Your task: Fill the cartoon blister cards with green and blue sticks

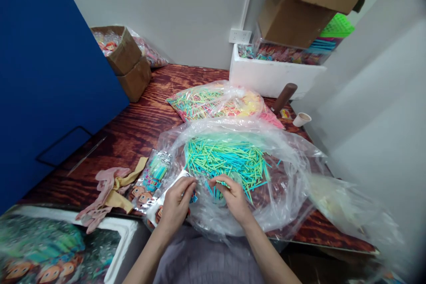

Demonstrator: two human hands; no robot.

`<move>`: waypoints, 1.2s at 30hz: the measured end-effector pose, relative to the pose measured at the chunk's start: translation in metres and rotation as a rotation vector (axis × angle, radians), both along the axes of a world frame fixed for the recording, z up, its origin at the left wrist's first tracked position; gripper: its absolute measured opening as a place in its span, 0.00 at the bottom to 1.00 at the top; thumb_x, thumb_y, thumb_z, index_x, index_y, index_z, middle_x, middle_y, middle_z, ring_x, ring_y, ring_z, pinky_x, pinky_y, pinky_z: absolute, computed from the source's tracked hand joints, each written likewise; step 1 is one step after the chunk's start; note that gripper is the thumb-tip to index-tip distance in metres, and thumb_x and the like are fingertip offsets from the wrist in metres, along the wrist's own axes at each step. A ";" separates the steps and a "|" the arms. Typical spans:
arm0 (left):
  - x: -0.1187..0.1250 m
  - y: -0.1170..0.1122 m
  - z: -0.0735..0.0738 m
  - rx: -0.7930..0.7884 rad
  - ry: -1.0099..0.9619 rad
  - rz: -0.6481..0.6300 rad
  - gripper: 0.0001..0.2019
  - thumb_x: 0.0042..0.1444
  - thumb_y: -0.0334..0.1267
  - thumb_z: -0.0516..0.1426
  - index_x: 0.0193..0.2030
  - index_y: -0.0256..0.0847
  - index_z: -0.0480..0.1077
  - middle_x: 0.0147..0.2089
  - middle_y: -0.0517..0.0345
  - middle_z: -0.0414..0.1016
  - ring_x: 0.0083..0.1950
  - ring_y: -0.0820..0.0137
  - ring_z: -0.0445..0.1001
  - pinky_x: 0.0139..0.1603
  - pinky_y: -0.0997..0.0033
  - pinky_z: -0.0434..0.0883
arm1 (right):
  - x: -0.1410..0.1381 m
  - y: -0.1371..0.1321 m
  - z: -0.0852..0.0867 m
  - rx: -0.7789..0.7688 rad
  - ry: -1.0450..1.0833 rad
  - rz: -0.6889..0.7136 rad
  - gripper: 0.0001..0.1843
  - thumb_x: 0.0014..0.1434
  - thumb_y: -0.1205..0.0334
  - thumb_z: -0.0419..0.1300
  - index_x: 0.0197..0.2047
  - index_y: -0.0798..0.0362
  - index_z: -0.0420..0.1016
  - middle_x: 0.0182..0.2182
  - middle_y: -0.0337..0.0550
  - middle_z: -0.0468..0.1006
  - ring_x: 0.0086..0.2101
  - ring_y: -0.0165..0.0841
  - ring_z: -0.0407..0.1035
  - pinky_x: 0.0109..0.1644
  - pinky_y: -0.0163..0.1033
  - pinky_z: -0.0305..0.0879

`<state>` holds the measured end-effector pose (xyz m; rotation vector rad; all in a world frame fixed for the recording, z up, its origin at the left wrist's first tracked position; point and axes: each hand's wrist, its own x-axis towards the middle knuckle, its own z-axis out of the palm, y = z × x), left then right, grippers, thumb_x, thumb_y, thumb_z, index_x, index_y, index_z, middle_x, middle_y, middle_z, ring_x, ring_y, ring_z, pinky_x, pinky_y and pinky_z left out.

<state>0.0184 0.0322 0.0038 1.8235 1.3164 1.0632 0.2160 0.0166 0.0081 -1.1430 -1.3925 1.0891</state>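
Fingers [213, 181] of my right hand [234, 197] are curled around a small bunch of sticks [222, 183], held just above the near side of a loose heap of green and blue sticks [229, 159]. My left hand [178, 199] has thumb and forefinger bent together over a printed packet [169, 190]; I cannot tell whether they pinch its edge.

Crumpled clear plastic [293, 177] rings the heap, its near folds lying between the sticks and my body. Left of the packet I see a filled packet [153, 179], then pink and yellow gloves [111, 186] at the edge of the wood-grain table [133, 128]. Near left is a white foam box [128, 230] of packets. Beyond the heap lies a bag of multicoloured sticks [206, 102]; to its right are a brown cylinder [284, 97] and a paper cup [302, 119]. Far right, a cardboard box [282, 17] tops a second foam box [276, 77].

The held bunch shows its ends in a short row; its long axis seems steep, though my fingers hide most of it. Heaped sticks point many ways, a few slanting toward the near right.
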 end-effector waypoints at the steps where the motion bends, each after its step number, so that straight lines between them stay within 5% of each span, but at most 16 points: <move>1: 0.000 0.004 0.002 0.005 -0.003 0.004 0.11 0.64 0.41 0.54 0.44 0.42 0.76 0.43 0.52 0.79 0.46 0.64 0.77 0.48 0.66 0.71 | 0.000 0.003 0.002 0.002 0.010 -0.001 0.10 0.65 0.63 0.57 0.42 0.47 0.81 0.36 0.43 0.79 0.40 0.37 0.73 0.47 0.41 0.65; 11: 0.008 0.022 0.004 -0.010 -0.024 0.022 0.10 0.64 0.40 0.54 0.44 0.43 0.77 0.45 0.54 0.80 0.47 0.66 0.77 0.48 0.68 0.71 | 0.002 0.020 0.013 0.011 0.026 0.017 0.09 0.65 0.61 0.58 0.41 0.47 0.81 0.35 0.42 0.79 0.39 0.37 0.73 0.46 0.39 0.66; 36: -0.011 0.006 0.008 -0.034 -0.018 0.069 0.10 0.64 0.41 0.54 0.42 0.43 0.76 0.42 0.54 0.79 0.46 0.65 0.77 0.48 0.67 0.71 | -0.003 0.017 0.007 -0.093 0.082 0.042 0.11 0.64 0.56 0.59 0.45 0.46 0.81 0.36 0.43 0.79 0.40 0.37 0.74 0.47 0.41 0.68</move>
